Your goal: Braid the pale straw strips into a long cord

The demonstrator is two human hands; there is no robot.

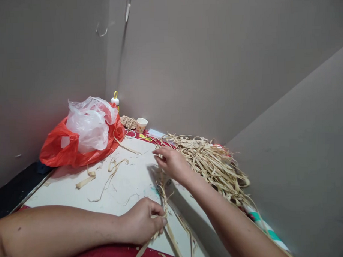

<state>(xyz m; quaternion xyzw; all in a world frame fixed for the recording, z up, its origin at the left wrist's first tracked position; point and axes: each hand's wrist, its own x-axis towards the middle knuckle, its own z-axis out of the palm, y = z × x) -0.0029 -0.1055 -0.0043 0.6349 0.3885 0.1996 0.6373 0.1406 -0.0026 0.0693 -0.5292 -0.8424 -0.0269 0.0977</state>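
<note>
A braid of dry straw strips [163, 194] runs front to back over the white board [128, 186], with loose strip ends hanging toward the front edge. My left hand [145, 222] is closed, its thumb and fingers pinching the braid near its lower end. Above the far end of the braid is my right hand [172, 164], fingers partly stretched out and apart, with no strip visible in them. Just beyond the right hand and arm lies a big heap of loose straw strips [214, 164].
At the back left sits a red plastic bag [59, 147] with a crumpled white bag [89, 125]. A paper cup [141, 125], a woven straw piece [128, 122] and a yellow-topped bottle [115, 99] stand near the corner. Loose straw scraps [87, 180] lie on the left. Grey walls rise behind.
</note>
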